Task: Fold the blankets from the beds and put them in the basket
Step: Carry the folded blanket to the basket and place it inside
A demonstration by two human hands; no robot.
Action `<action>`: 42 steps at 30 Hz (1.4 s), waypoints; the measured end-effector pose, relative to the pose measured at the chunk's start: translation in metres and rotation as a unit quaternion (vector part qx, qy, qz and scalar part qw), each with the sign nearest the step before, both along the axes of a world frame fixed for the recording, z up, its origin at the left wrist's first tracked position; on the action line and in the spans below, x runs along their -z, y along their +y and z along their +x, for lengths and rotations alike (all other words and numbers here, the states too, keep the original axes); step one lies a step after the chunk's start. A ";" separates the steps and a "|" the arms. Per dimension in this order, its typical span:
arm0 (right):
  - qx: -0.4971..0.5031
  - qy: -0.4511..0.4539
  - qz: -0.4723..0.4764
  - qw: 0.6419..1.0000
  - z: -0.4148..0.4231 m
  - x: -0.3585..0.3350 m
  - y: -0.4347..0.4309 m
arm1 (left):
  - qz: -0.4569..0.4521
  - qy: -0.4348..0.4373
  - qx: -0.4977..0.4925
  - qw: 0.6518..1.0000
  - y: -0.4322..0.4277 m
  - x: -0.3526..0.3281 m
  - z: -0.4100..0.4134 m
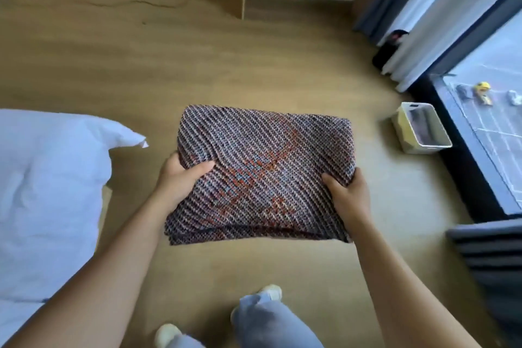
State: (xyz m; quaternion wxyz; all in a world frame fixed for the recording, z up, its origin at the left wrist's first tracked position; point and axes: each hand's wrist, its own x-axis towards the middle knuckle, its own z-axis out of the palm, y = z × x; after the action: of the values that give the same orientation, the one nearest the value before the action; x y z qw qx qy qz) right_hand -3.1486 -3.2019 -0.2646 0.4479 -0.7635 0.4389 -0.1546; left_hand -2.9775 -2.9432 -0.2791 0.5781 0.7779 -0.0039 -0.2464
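I see 2 thumbs atop the folded knit blanket (260, 178), fingers mostly hidden beneath; left hand (180, 175) and right hand (348, 192) grip its sides; basket (402, 129) by the window (494, 70), bed (42, 192) cut off

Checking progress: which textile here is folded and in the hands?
The multicoloured knitted blanket, a folded rectangle gripped at its sides by the left hand and right hand. The white bedding at left and grey ribbed fabric at right lie unheld.

A bedroom: a bed (42, 192) with white bedding, a wood floor (197, 65) beside it, and curtains (440, 8) and a tall window (491, 93) across from the bed.
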 end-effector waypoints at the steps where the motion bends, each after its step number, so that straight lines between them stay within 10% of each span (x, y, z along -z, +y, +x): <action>1: 0.025 -0.003 -0.010 1.000 -0.012 -0.004 -0.028 | -0.002 -0.005 0.024 1.000 -0.037 -0.004 0.001; 25: 0.411 -0.020 0.049 0.910 -0.055 0.009 -0.472 | 0.083 0.023 0.452 0.888 -0.705 -0.009 0.086; 42: 0.541 -0.049 0.105 0.833 -0.022 0.039 -0.843 | 0.158 -0.015 0.460 0.874 -1.150 0.034 0.087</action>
State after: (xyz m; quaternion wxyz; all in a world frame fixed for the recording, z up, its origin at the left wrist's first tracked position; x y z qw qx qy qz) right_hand -3.1702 -4.0445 -0.3035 0.3917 -0.3441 0.7726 -0.3623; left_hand -2.8900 -4.0937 -0.3134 0.2691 0.7728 -0.3312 -0.4697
